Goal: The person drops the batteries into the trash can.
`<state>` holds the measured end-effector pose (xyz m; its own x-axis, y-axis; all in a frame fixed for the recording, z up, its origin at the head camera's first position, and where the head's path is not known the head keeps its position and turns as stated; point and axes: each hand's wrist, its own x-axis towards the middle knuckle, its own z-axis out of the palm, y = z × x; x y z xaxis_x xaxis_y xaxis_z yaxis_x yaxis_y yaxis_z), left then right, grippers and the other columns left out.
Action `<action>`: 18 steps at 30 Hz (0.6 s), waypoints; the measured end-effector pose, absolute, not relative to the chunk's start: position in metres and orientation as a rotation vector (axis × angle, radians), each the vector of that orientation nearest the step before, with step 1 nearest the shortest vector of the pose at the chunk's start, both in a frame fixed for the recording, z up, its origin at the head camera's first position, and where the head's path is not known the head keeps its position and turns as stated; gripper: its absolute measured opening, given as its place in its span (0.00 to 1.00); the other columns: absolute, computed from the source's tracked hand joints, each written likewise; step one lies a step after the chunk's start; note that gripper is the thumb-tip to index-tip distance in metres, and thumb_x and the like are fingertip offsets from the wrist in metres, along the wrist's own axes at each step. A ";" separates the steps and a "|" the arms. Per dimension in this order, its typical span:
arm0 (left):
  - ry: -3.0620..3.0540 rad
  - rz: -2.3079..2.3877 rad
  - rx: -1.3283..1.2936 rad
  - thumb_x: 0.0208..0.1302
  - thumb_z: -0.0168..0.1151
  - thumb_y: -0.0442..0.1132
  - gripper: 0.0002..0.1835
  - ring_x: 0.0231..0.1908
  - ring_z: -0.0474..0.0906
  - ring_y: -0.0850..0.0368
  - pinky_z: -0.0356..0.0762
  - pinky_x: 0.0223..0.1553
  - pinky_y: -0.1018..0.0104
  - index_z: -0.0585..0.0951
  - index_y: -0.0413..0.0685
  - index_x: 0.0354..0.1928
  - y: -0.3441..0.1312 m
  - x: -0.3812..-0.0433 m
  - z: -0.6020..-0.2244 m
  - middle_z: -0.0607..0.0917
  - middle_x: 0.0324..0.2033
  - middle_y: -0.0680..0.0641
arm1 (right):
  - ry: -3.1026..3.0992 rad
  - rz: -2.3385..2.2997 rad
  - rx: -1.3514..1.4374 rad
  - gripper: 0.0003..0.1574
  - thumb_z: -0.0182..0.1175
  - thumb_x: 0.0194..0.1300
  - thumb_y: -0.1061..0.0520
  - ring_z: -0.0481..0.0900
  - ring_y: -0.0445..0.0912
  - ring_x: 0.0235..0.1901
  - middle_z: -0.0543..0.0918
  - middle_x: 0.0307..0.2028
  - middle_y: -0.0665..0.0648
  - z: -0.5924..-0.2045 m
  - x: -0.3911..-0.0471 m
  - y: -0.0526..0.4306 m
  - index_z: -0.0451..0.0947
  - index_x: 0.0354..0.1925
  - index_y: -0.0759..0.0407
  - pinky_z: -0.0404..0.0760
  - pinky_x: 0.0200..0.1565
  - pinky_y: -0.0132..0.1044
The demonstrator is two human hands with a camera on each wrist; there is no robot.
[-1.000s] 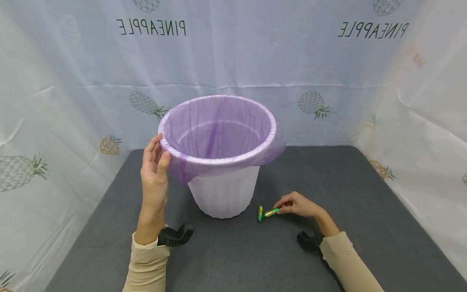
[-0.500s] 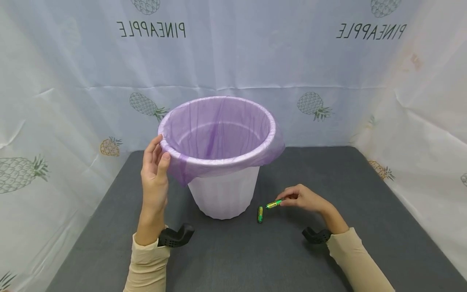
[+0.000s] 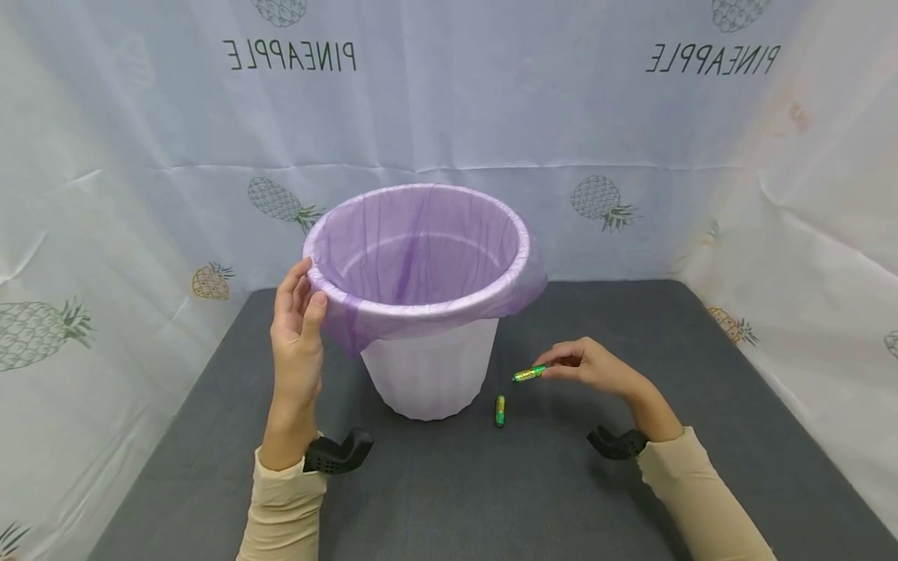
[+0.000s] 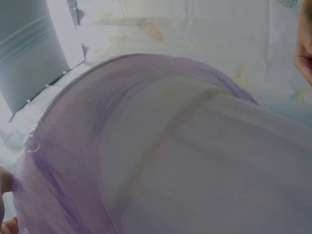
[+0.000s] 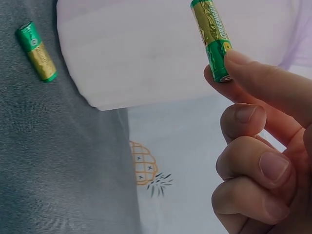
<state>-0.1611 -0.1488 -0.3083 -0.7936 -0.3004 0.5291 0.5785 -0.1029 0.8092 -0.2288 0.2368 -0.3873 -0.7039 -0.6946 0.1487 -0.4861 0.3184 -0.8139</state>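
Observation:
In the head view, a white trash can (image 3: pixel 429 382) stands upright, lined with a translucent purple trash bag (image 3: pixel 421 273) folded over its rim. My left hand (image 3: pixel 298 335) holds the can's left rim through the bag, thumb toward the front. Its fingertips show at the left edge of the left wrist view, against the bag. To the right of the can, my right hand (image 3: pixel 592 365) pinches a green and gold battery (image 5: pixel 210 41) by one end between thumb and index finger, raised above the table. A second matching battery (image 3: pixel 500 411) lies on the table by the can's base.
A dark grey cloth-covered table (image 3: pixel 449 499) lies under everything. Behind and at both sides hangs a white curtain (image 3: pixel 449 93) with pineapple prints. A black wrist mount (image 3: pixel 340 452) sits on the left forearm, and another wrist mount (image 3: pixel 617 444) on the right.
My right hand has lifted the battery off the table, moving up and slightly right, away from the second battery. My left hand has stayed at the rim.

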 end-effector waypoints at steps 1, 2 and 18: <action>-1.589 -1.949 -0.308 0.68 0.49 0.33 0.23 0.60 0.66 0.61 0.63 0.61 0.75 0.68 0.48 0.65 -0.149 -0.161 -0.308 0.74 0.57 0.54 | 2.360 -1.332 -1.072 0.12 0.61 0.63 0.63 0.71 0.31 0.27 0.83 0.34 0.34 -0.385 -0.229 0.237 0.82 0.43 0.68 0.74 0.28 0.33; -1.590 -1.949 -0.307 0.68 0.49 0.33 0.23 0.60 0.66 0.61 0.63 0.61 0.75 0.68 0.48 0.65 -0.149 -0.161 -0.308 0.74 0.57 0.54 | 2.363 -1.334 -1.073 0.11 0.61 0.63 0.63 0.71 0.31 0.26 0.83 0.34 0.35 -0.383 -0.228 0.237 0.82 0.43 0.68 0.74 0.28 0.33; -1.596 -1.946 -0.297 0.67 0.49 0.33 0.24 0.61 0.66 0.61 0.63 0.62 0.76 0.68 0.48 0.65 -0.149 -0.160 -0.307 0.74 0.57 0.54 | 2.390 -1.352 -1.134 0.10 0.60 0.63 0.65 0.70 0.34 0.25 0.82 0.33 0.35 -0.362 -0.225 0.238 0.82 0.43 0.67 0.73 0.27 0.30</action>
